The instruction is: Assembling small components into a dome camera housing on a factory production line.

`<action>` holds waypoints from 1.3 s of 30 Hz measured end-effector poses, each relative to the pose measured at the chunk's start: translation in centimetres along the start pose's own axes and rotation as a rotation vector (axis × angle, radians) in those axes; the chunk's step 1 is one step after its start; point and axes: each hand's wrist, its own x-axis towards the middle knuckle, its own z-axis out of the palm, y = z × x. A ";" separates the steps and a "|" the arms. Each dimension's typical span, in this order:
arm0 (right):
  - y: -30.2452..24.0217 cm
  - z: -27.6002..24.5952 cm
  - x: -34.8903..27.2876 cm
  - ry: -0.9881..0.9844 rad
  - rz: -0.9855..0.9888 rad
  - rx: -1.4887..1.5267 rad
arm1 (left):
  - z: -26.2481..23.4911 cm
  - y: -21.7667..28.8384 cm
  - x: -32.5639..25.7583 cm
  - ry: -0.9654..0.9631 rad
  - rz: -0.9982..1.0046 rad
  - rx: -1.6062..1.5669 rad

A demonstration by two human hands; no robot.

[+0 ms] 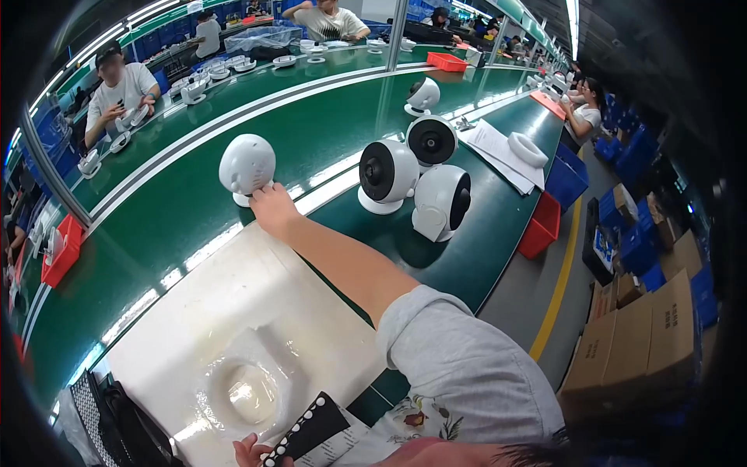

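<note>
A white round-headed camera (247,163) stands on the green line at the left, its rounded back toward me. My right hand (274,206) reaches out to it, fingers closed round its lower neck just above the base. At the bottom edge, my left hand (253,451) shows only in part, its fingers at a black strip with white dots (311,428) that has a white printed part beside it. Right of my forearm stand similar white cameras with black lens faces: one on the left (387,173), one behind (432,140) and one in front (442,202).
A white board (179,311) in front of me bears a clear-wrapped ring-shaped holder (249,389). Farther off are another camera (422,95), papers (494,156) with a white ring (527,149), and red (539,226) and blue bins (566,177). Co-workers sit across and along the line.
</note>
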 end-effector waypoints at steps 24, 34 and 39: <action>4.0 -8.6 -13.4 0.126 -0.025 0.424 | -1.7 -1.5 1.0 -0.069 0.077 0.037; -5.1 -18.7 -10.5 0.266 -0.139 1.082 | -3.3 -2.4 3.5 -0.288 1.212 0.906; -9.2 -24.2 -8.4 -0.395 -0.026 1.835 | -3.7 -3.0 3.1 -0.334 1.280 0.866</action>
